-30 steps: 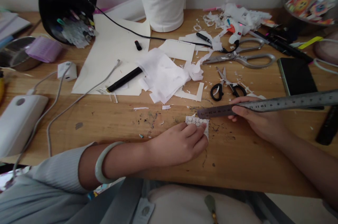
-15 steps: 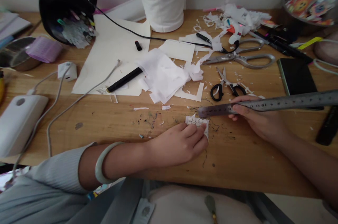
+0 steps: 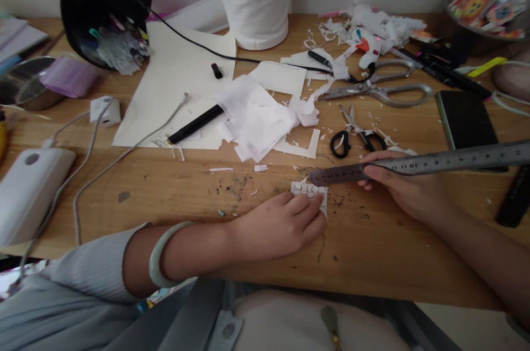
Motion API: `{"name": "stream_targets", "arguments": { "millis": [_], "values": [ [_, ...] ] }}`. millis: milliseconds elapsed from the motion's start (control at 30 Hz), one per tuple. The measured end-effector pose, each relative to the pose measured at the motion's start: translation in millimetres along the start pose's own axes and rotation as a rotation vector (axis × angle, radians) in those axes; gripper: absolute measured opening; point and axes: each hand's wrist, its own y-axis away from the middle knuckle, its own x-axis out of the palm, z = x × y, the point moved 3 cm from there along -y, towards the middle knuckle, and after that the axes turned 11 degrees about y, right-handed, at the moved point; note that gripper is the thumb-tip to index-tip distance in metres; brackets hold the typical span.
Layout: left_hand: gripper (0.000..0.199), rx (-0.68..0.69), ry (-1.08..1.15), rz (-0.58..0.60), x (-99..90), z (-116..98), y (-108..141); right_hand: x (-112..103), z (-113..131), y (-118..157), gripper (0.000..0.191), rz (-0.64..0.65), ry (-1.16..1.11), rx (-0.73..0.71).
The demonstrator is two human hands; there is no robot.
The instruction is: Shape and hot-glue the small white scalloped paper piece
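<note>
My right hand is closed on a metal ruler, gripping it partway along. The ruler's left end lies just above a small white paper with drawn loops on it. My left hand rests on that paper, its fingers curled and fingertips pressing the paper's lower part, which they partly hide. Small black-handled scissors lie beyond the ruler, with larger grey scissors behind them.
White tissue and a black marker lie beyond my left hand. A tissue roll stands at the back. A phone is at the right. A white charger with cables sits at the left.
The ruler has turned or tilted very slightly in my right hand. My left hand and the small paper stay in place.
</note>
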Motion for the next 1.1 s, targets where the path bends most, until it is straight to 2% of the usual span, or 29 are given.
{"name": "stream_targets", "arguments": {
  "millis": [1000, 1100],
  "values": [
    [0.016, -0.001, 0.0, -0.003, -0.6, 0.8, -0.1, -0.1, 1.0, 0.0, 0.016, 0.064, 0.106, -0.004],
    [0.017, -0.001, -0.001, 0.008, -0.4, 0.6, -0.1, 0.2, 2.0, 0.2, 0.016, 0.022, 0.047, 0.016]
  ]
}}
